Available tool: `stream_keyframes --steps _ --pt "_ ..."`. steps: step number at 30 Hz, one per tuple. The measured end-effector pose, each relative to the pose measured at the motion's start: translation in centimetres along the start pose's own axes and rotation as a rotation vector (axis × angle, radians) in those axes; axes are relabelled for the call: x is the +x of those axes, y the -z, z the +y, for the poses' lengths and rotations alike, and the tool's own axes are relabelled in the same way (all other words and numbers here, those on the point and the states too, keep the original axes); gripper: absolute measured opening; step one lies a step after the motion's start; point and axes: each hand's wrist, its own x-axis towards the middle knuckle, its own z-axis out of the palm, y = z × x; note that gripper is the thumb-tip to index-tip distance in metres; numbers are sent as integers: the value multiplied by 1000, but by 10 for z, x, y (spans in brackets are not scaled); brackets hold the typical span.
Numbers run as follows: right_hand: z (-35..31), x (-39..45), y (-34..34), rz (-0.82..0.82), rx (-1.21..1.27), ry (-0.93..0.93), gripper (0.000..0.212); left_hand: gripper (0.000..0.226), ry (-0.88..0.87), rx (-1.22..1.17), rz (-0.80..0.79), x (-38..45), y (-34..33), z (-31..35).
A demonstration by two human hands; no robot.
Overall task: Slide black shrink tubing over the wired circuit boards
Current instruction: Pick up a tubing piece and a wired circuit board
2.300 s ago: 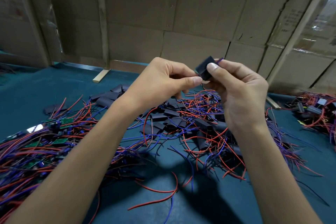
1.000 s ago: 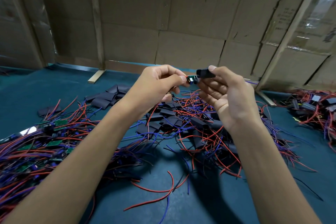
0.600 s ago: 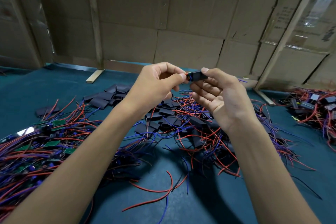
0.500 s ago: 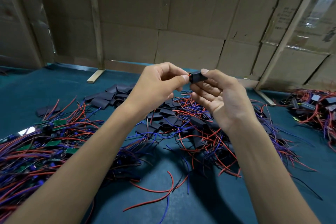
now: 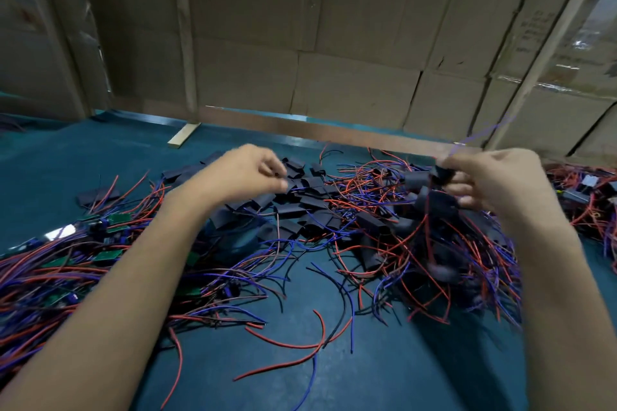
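My right hand [image 5: 490, 180] pinches a circuit board sleeved in black tubing [image 5: 440, 173]; a purple wire [image 5: 484, 133] trails up from it. It hovers over a heap of sleeved boards [image 5: 430, 207] tangled in red and blue wires. My left hand [image 5: 240, 173] hangs, fingers loosely curled, just above the pile of loose black tubing pieces [image 5: 310, 192]. I see nothing between its fingers, though the hand is blurred. Bare green circuit boards [image 5: 118, 219] with wires lie at the left.
The teal table [image 5: 334, 380] carries loose red, blue and black wire offcuts near the front. Another wired heap [image 5: 587, 183] lies at the far right. A wooden strip [image 5: 183, 134] and a cardboard wall [image 5: 350, 77] close the back.
The two hands have parted. My right hand carried the sleeved board rightward and down over the heap. My left hand let go and dropped toward the loose tubing pile.
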Motion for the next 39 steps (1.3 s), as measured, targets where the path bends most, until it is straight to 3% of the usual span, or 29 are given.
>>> stream_keyframes --steps 2,5,8,11,13,15,20,23,26,29,33,39 --pt "9 6 8 31 -275 -79 27 19 16 124 -172 3 -6 -11" --pt "10 1 9 134 -605 12 48 36 -2 267 -199 10 -26 -19" --pt "3 -6 0 214 -575 166 43 52 -5 411 -157 16 -50 -23" --pt "-9 -15 -16 221 -436 292 28 40 -25 361 -93 19 -59 -25" --pt "-18 -26 -30 108 -341 379 12 27 -16 309 -70 20 -59 -26" --pt "-23 -40 -47 -91 -337 441 15 22 -15 330 -70 21 -57 -26" --pt "-24 -76 -91 -577 -755 617 20 27 -63 381 -78 22 -57 -27" --pt "-10 -94 -123 -800 -798 653 15 19 -78 331 -103 21 -55 -25" --pt "11 -103 -152 -799 -791 747 23 49 -35 239 -99 20 -44 -24" --pt "28 -117 -173 -801 -829 882 30 65 -71 212 54 16 -24 -24" --pt "38 -132 -185 -843 -771 922 34 62 -108 104 222 6 6 -16" --pt "22 -119 -167 -921 -764 756 15 51 -178 16 313 -9 26 2"
